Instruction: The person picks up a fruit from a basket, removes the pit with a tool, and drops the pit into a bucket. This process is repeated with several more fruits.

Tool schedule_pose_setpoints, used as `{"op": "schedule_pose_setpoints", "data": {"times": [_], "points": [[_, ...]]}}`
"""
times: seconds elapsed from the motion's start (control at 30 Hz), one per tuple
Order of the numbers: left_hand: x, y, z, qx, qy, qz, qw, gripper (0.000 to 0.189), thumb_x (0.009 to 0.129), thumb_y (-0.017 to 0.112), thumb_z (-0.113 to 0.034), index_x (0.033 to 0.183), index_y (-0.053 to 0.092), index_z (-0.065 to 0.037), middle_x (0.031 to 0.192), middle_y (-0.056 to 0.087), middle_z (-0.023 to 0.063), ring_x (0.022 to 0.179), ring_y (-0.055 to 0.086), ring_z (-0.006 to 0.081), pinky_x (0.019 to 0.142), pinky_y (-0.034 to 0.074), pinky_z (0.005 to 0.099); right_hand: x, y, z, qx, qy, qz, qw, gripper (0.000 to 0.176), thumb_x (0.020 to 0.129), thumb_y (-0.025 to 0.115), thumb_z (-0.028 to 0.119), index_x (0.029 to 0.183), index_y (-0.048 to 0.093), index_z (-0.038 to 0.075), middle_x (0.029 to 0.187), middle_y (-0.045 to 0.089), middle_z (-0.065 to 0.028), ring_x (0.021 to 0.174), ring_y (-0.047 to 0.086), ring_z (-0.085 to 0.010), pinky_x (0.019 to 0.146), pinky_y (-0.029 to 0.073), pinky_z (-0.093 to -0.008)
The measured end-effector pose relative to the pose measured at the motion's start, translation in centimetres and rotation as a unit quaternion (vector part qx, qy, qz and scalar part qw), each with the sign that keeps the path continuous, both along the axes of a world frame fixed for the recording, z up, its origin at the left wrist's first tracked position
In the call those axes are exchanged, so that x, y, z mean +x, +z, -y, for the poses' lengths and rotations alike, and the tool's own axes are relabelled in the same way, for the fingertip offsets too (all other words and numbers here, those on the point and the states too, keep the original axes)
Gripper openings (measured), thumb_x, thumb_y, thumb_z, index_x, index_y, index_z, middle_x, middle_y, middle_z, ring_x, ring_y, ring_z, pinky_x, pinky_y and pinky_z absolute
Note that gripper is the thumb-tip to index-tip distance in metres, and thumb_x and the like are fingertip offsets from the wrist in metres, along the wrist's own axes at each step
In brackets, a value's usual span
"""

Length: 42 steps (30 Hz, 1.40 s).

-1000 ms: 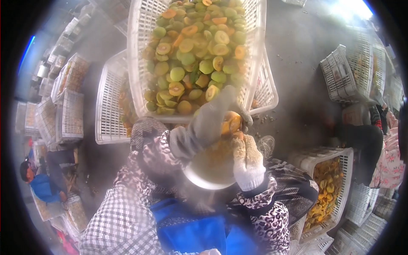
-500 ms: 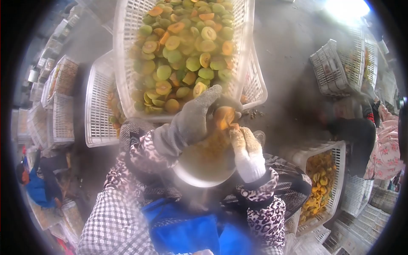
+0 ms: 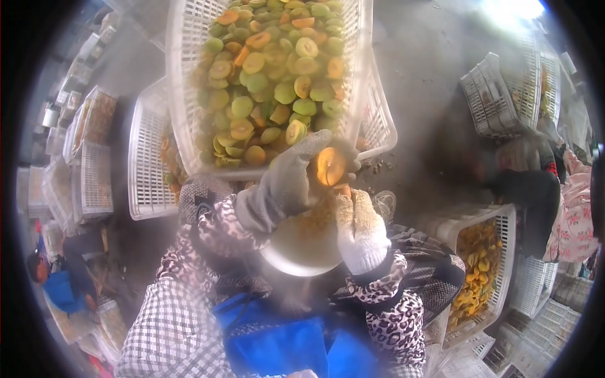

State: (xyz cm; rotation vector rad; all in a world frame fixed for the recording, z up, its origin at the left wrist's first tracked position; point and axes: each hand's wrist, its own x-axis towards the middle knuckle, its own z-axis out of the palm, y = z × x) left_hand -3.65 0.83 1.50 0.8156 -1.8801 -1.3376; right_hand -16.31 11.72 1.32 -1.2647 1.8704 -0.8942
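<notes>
My left hand, in a grey glove, is closed around an apricot-like fruit half, its orange cut face turned up. Just below it, my right hand, in a white glove with stained fingertips, pinches a small orange-brown thing against or close to the fruit; its kind I cannot make out. Under both hands is a white bowl with a blurred yellowish content. Directly ahead, a white plastic crate holds many green and orange fruit halves.
Another white crate stands at the left, partly behind the full one. At the right, a crate holds yellow-orange pieces. A person in pink floral clothing sits at the far right. Stacked crates line the left side.
The fruit half has turned so that its round cut face shows more fully. My right hand has shifted slightly left and down, its fingers now more upright below the fruit.
</notes>
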Motion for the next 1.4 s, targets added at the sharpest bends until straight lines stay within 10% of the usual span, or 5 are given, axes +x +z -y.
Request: {"op": "schedule_pose_setpoints", "data": {"times": [0.43,0.87,0.93,1.07,1.4], "points": [[0.1,-2.6,-0.4,0.11,0.026,-0.063,0.992,0.026,0.087,0.07,-0.003,0.111,0.061,0.002,0.1,0.064,0.0105,0.094,0.061,0.016,0.085,0.052,0.0295,-0.8,-2.5,0.8,0.09,-0.063,0.371,0.922,0.03,0.1,0.054,0.029,0.104,0.066,0.002,0.073,0.06,-0.0023,0.06,0.054,-0.0104,0.057,0.044,-0.0228],[0.7,-2.3,-1.0,-0.068,0.064,0.048,0.994,0.028,0.096,0.056,-0.005,0.121,0.049,0.006,0.093,0.065,0.0135,0.089,0.064,0.02,0.087,0.052,0.0342,1.8,-4.5,0.1,-0.358,-0.016,-0.371,0.857,0.031,0.098,0.056,0.034,0.106,0.066,0.006,0.076,0.066,-0.0063,0.058,0.06,-0.0208,0.051,0.049,-0.0281],[1.0,-3.8,-0.3,0.079,0.028,-0.084,0.993,0.032,0.097,0.054,-0.007,0.126,0.048,0.005,0.093,0.065,0.014,0.087,0.064,0.0209,0.086,0.052,0.0339,0.9,-0.5,0.3,0.078,0.008,0.324,0.943,0.029,0.099,0.055,0.031,0.108,0.065,0.005,0.072,0.063,-0.0066,0.058,0.059,-0.0178,0.05,0.046,-0.0273],[0.8,-3.1,0.3,-0.209,-0.001,0.02,0.978,0.033,0.098,0.051,-0.008,0.129,0.047,0.004,0.094,0.065,0.0153,0.084,0.063,0.0224,0.084,0.052,0.0345,0.1,-1.7,0.2,0.089,-0.003,0.416,0.905,0.032,0.099,0.056,0.031,0.11,0.063,0.002,0.069,0.06,-0.0071,0.056,0.058,-0.0182,0.05,0.048,-0.0289],[0.5,-1.8,-0.9,-0.207,0.007,0.07,0.976,0.045,0.082,0.066,0.006,0.124,0.049,0.004,0.097,0.065,0.014,0.088,0.063,0.0214,0.082,0.053,0.0319,1.0,-1.1,-0.1,-0.163,-0.028,-0.121,0.979,0.02,0.095,0.058,0.024,0.107,0.061,0.007,0.074,0.067,-0.0145,0.06,0.066,-0.0321,0.055,0.054,-0.0395]]}}
